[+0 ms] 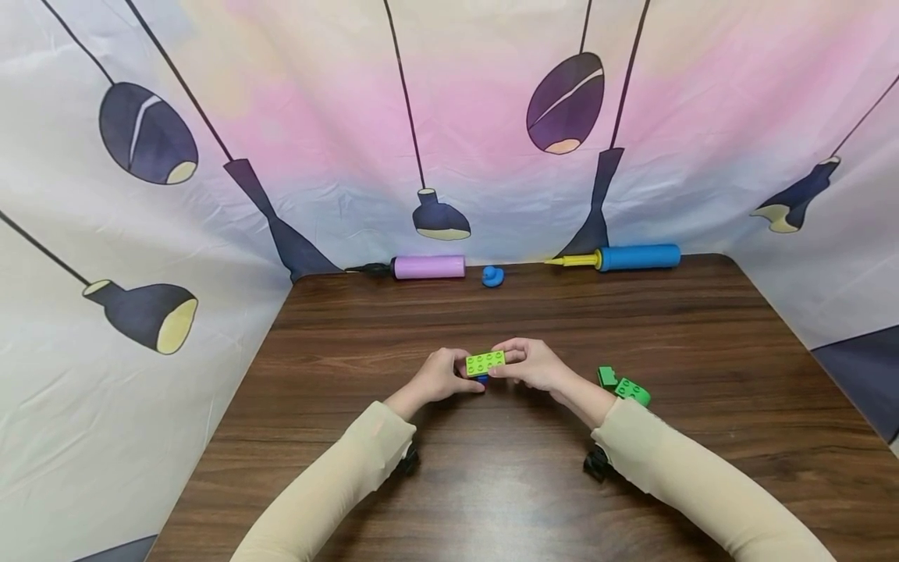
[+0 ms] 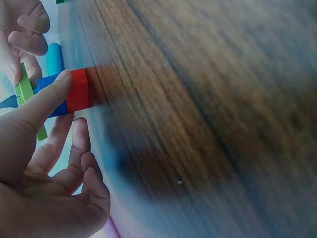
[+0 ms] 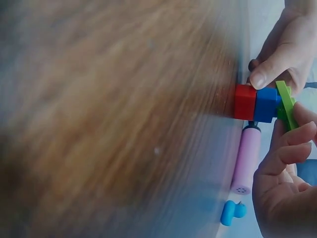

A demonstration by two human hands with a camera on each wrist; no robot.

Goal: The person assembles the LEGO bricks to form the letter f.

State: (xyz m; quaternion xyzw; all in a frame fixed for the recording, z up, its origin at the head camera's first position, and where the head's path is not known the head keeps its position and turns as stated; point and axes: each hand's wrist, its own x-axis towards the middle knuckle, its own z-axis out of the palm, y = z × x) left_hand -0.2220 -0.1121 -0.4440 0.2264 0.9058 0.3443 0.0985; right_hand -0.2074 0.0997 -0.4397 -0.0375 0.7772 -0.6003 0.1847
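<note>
A red building block [image 3: 244, 102] stands on the table with a blue block [image 3: 266, 105] stacked on it. My left hand [image 1: 438, 375] pinches this stack from the side, its thumb lying across the seam of the two blocks in the left wrist view. Over the blue block is a flat lime-green studded brick [image 1: 485, 363], tilted against the stack in the right wrist view. My right hand [image 1: 537, 364] pinches that green brick by its right end between thumb and fingers. From the head, the green brick hides most of the stack.
Two green bricks, a small one [image 1: 607, 378] and a rounded one [image 1: 634, 392], lie by my right forearm. Along the back edge are a purple pump [image 1: 429, 267], a blue rubber duck [image 1: 492, 276] and a blue pump with a yellow nozzle [image 1: 640, 257]. A printed cloth [image 1: 337, 117] hangs behind.
</note>
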